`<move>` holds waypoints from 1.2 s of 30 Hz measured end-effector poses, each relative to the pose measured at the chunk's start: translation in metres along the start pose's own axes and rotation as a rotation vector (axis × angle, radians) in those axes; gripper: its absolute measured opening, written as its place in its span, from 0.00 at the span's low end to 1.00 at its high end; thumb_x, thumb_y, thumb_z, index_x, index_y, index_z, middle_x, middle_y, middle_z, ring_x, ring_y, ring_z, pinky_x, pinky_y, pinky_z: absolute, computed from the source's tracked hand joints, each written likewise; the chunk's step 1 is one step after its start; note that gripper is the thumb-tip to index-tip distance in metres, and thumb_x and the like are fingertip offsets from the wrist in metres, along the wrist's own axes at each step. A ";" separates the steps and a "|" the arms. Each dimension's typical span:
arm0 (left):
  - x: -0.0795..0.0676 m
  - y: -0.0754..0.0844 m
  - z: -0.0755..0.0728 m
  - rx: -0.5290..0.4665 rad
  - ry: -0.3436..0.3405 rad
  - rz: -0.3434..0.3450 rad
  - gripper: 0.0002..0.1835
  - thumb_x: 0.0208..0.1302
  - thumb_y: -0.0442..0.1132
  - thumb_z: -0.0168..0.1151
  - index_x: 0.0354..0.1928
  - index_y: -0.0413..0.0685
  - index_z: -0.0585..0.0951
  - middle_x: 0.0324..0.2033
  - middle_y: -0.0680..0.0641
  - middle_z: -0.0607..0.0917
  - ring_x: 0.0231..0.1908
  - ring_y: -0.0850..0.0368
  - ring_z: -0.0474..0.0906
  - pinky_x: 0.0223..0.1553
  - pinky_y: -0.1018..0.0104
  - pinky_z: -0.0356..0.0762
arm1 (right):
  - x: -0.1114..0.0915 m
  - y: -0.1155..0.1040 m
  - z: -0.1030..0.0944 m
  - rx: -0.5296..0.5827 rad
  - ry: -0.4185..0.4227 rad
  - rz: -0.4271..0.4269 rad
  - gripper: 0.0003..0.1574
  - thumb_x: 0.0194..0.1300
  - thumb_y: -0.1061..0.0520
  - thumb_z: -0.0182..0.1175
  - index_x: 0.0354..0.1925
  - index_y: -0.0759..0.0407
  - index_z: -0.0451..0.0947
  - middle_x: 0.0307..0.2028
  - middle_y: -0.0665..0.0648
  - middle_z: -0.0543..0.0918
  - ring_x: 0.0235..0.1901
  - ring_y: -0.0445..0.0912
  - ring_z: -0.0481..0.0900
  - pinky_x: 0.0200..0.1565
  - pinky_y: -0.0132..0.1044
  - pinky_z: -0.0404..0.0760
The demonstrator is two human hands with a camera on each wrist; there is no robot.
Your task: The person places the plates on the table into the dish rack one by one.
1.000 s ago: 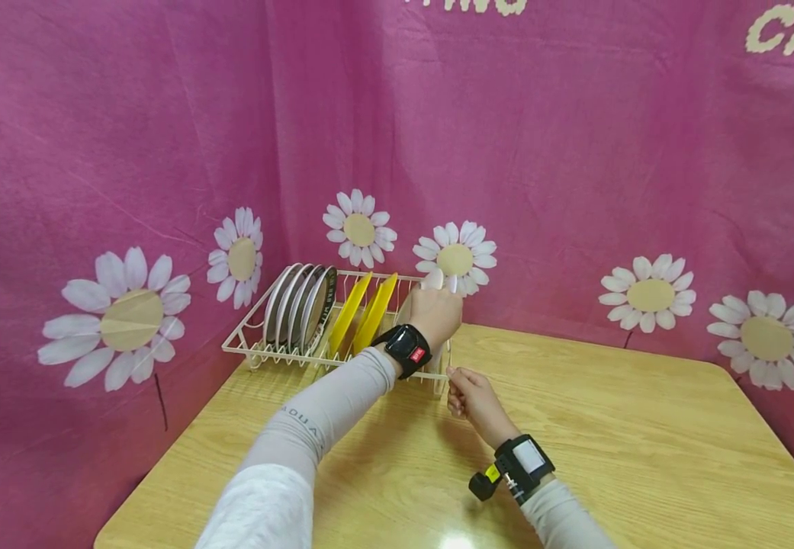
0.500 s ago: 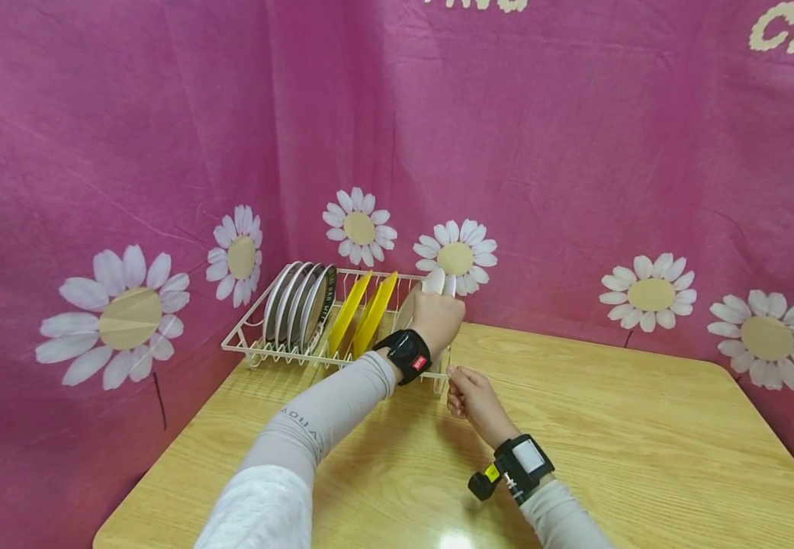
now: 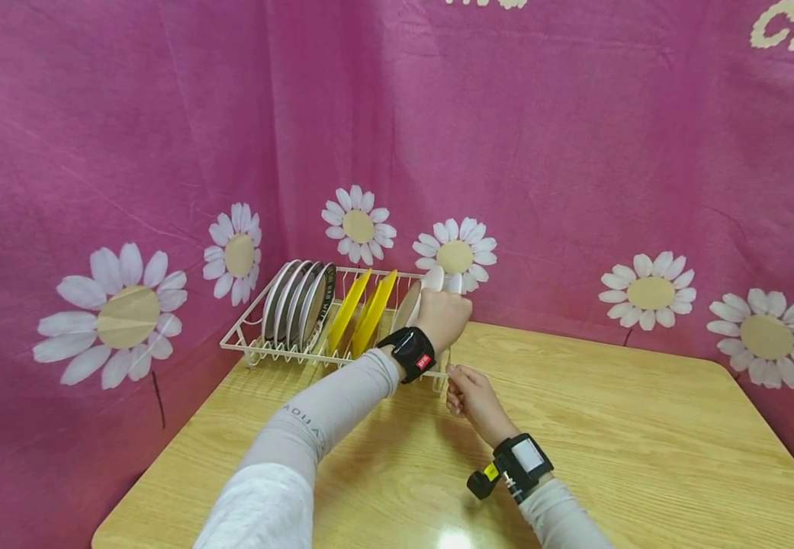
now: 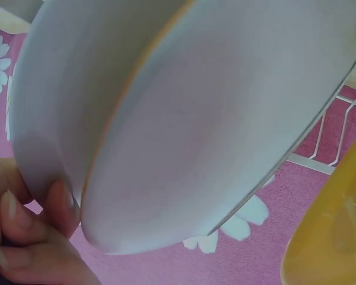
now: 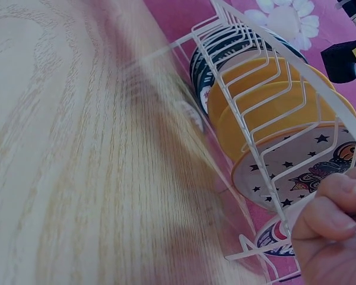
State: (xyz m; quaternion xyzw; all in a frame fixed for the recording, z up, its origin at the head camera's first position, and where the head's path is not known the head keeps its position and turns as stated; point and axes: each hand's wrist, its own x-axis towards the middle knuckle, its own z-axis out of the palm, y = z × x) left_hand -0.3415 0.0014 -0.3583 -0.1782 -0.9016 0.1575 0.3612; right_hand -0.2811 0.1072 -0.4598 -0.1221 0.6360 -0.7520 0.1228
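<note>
My left hand [image 3: 443,319] is over the right end of a white wire dish rack [image 3: 252,341]. Its fingers pinch the edge of a white plate [image 4: 32,113], seen in the left wrist view. Just beside this one stands another white plate [image 4: 213,119] with an orange rim; in the right wrist view a star-and-cartoon printed plate [image 5: 285,163] shows through the wires. My right hand [image 3: 477,402] grips the rack's front right corner with curled fingers. The lower part of the plate in my left hand is hidden behind that hand in the head view.
Farther left in the rack stand two yellow plates [image 3: 374,314] and several dark-faced, white-rimmed plates [image 3: 294,305]. The rack sits on a wooden table [image 3: 609,427], close to a pink cloth backdrop [image 3: 541,152] printed with daisies.
My left hand has shifted slightly right with the plate, and more of the neighbouring plate shows beside it. My right hand has stayed at the rack corner.
</note>
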 end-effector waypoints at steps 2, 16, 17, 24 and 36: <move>0.001 0.001 0.000 0.000 -0.010 0.004 0.11 0.66 0.44 0.58 0.29 0.64 0.88 0.23 0.59 0.87 0.25 0.61 0.84 0.25 0.60 0.74 | 0.000 0.000 0.000 0.001 0.002 -0.003 0.24 0.77 0.51 0.46 0.22 0.58 0.61 0.14 0.48 0.64 0.14 0.38 0.60 0.21 0.29 0.60; -0.008 0.007 0.010 0.036 -0.042 0.020 0.12 0.67 0.43 0.57 0.28 0.62 0.87 0.22 0.59 0.86 0.23 0.63 0.82 0.23 0.61 0.70 | 0.000 0.002 0.005 0.014 0.025 0.003 0.24 0.77 0.52 0.45 0.22 0.57 0.61 0.14 0.48 0.63 0.14 0.38 0.60 0.21 0.29 0.59; -0.008 0.007 0.010 0.034 -0.044 0.018 0.12 0.67 0.43 0.57 0.28 0.62 0.87 0.22 0.59 0.87 0.23 0.63 0.82 0.23 0.61 0.70 | 0.000 0.002 0.005 0.015 0.024 0.002 0.24 0.77 0.52 0.45 0.21 0.57 0.61 0.14 0.48 0.63 0.14 0.38 0.60 0.21 0.29 0.59; -0.007 0.004 0.009 0.009 -0.042 0.008 0.11 0.66 0.45 0.58 0.28 0.62 0.87 0.24 0.59 0.87 0.23 0.63 0.82 0.22 0.61 0.72 | 0.003 0.003 0.002 -0.004 0.013 0.002 0.25 0.77 0.50 0.46 0.22 0.57 0.61 0.14 0.48 0.64 0.14 0.39 0.61 0.21 0.30 0.60; -0.012 0.002 0.005 0.003 -0.030 0.047 0.10 0.66 0.46 0.59 0.29 0.63 0.87 0.22 0.60 0.87 0.22 0.64 0.81 0.21 0.63 0.74 | 0.003 0.003 0.000 -0.002 0.028 0.010 0.24 0.76 0.50 0.46 0.22 0.57 0.61 0.14 0.48 0.64 0.14 0.38 0.61 0.21 0.29 0.60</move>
